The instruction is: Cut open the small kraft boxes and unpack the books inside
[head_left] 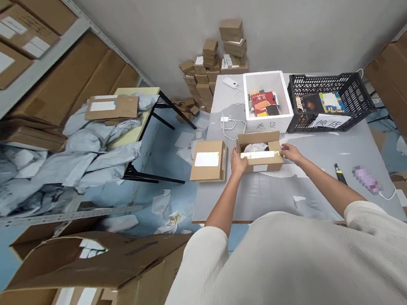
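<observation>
A small brown cardboard box (274,166) sits on the grey table in front of me, its top flaps raised. Inside it lies something whitish with a dark part (256,147), too hidden to name. My left hand (238,162) grips the box's left front corner, thumb on the front flap. At the opposite end, my right hand (291,152) pinches the right edge of the flap. Along that front flap runs a white label strip (259,155). Left of the open box rests another brown box (206,173) with a white label.
Behind the box stand a white foam bin (269,125) and a black plastic crate (353,104), both holding books. To the right lie a box cutter (340,174) and a blurred pinkish object (367,180) with a cable. A large carton (149,283) stands at lower left.
</observation>
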`<state>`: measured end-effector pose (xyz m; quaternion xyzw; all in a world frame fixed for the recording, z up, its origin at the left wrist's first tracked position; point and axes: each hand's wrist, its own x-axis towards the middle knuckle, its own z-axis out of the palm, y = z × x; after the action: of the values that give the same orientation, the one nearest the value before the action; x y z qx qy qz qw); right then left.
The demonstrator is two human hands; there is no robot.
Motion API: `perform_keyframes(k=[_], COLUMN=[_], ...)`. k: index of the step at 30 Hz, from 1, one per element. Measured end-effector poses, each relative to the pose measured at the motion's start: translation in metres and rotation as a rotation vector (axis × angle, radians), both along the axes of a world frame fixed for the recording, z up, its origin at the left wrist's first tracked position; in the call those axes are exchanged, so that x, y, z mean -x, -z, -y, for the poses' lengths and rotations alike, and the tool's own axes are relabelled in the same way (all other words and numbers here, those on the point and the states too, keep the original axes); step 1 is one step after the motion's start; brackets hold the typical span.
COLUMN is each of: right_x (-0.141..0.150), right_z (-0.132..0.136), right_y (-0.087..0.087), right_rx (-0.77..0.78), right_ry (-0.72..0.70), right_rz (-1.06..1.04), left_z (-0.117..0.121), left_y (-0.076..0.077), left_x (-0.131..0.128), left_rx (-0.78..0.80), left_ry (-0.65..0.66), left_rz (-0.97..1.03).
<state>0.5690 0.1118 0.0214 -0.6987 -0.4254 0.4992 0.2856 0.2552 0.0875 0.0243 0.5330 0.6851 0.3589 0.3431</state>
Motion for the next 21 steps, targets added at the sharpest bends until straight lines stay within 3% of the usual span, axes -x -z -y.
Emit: perform_keyframes(k=[4,10,21], right_x=[0.007,0.004,-0.060], right_z=[0.023,0.036,0.048], right_y=[0.000,-0.014,-0.048], right_rx=[-0.020,-0.122,-0.352], right_ry=[-0.059,-0.004,0.104], right_rz=[-0.007,0.040,0.038], left_z=[0.015,0.028,0.012], left_y=[0.003,-0.014,-0.056], left_x=[-0.007,-0.023,-0.083], left_rx=[0.067,0.024,-0.147], left_ry=[-0.003,0.038,0.171], left_rz=[-0.023,-0.080,-0.096])
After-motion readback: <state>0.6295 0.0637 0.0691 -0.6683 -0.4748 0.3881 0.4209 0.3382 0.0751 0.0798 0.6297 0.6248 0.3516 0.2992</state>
